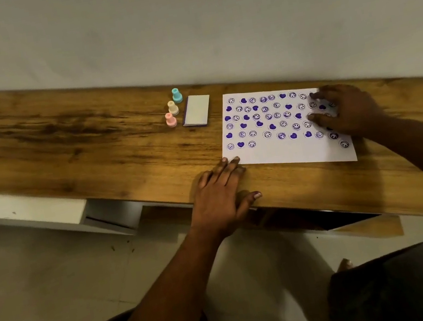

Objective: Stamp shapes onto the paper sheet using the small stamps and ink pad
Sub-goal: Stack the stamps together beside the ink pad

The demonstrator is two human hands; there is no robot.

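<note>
1. The paper sheet (283, 154) lies flat on the wooden desk (59, 136), right of the middle, with one long edge toward the person.
2. Purple stamped marks (271, 118), hearts and round smiling faces, cover most of the sheet in loose rows. A bare white strip is left along the near edge.
3. The left hand (218, 196) rests palm down on the desk at its near edge. Its fingers (230, 167) are straight and close together, and their tips touch the near left corner of the sheet. The thumb points out along the desk edge.
4. The right hand (348, 108) lies on the right part of the sheet with its fingers (319, 118) spread apart and pressing on the paper. It holds nothing.
5. The ink pad (196, 111) sits just left of the sheet's far corner, pale top up, with a purple edge showing low on its side.
6. Three small stamps stand upright in a slanting row just left of the ink pad: the teal stamp (177, 95) farthest, the cream stamp (173, 107) in the middle, and the pink stamp (170, 119) nearest.
7. A pale wall (180, 24) runs behind the desk, and a tiled floor (55, 273) shows below it.
</note>
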